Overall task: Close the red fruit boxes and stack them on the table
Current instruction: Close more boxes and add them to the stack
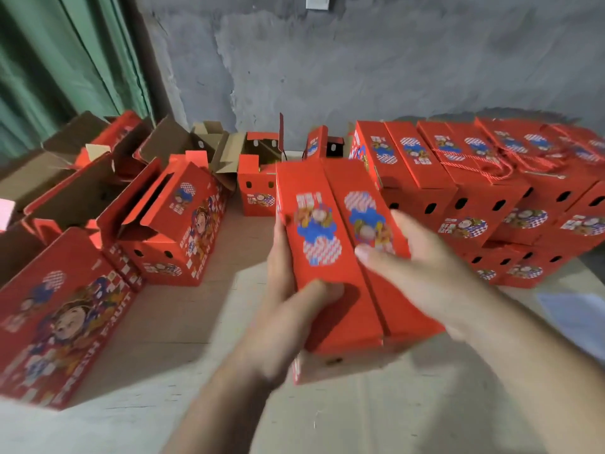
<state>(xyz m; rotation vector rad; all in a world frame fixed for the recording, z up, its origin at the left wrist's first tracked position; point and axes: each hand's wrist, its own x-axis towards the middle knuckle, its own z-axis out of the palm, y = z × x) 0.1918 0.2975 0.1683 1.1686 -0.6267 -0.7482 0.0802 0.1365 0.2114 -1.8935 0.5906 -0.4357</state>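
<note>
closed red box (340, 257) held over table (203, 309), left hand (288, 309) gripping its left side, right hand (422, 267) fingers spread flat on top, closed boxes stack (484, 191) right, open boxes (137, 191) left

Storeroom/packing area: bare concrete wall (360, 60), rows of red fruit boxes (458, 178), cardboard-covered table (196, 322).

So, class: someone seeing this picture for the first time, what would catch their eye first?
First, the closed red box in the centre foreground, held by the left hand at its near left edge and the right hand on its top. Then the stacked closed boxes at right, and the open boxes at left.
</note>
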